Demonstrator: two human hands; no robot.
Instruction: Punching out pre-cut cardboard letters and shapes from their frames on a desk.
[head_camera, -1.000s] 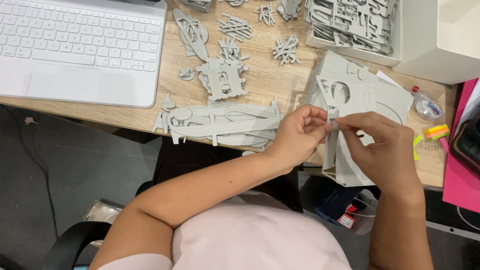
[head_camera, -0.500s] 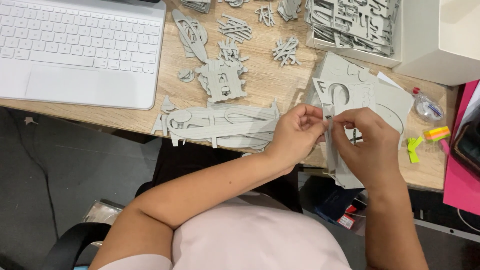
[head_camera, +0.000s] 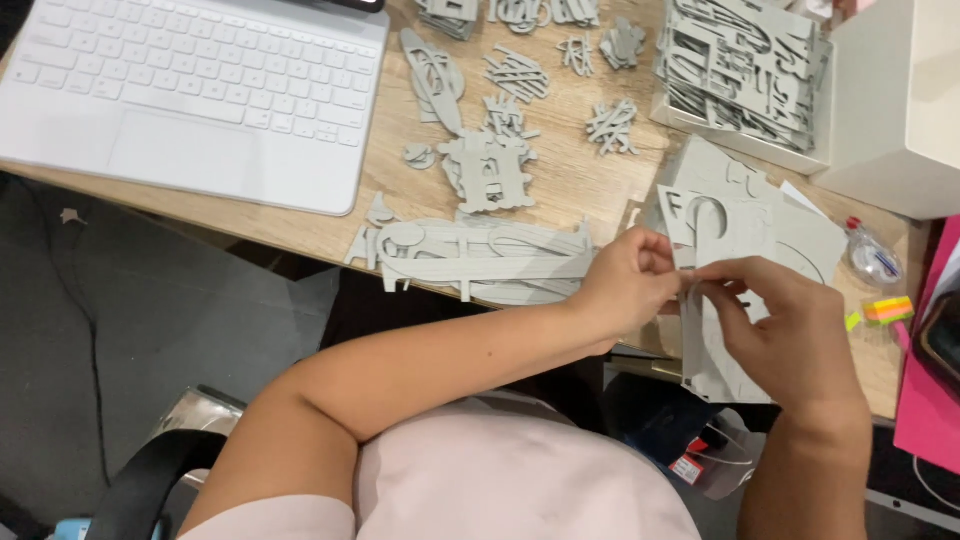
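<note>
Both hands pinch one grey cut-out sheet (head_camera: 712, 330) at the desk (head_camera: 570, 180) edge: left hand (head_camera: 628, 285) steadying, right hand (head_camera: 785, 335) gripping a small tab. Beyond the sheet lie loose grey pieces (head_camera: 488, 165), then a keyboard (head_camera: 190, 85) far left.

Both hands pinched a grey cutout sheet (head_camera: 712, 352) at the desk's (head_camera: 570, 190) front edge: left hand (head_camera: 625, 285), right hand (head_camera: 785, 330). White keyboard (head_camera: 190, 90) sat at far-left corner; loose grey cutout pieces (head_camera: 485, 165) mid-desk.
</note>
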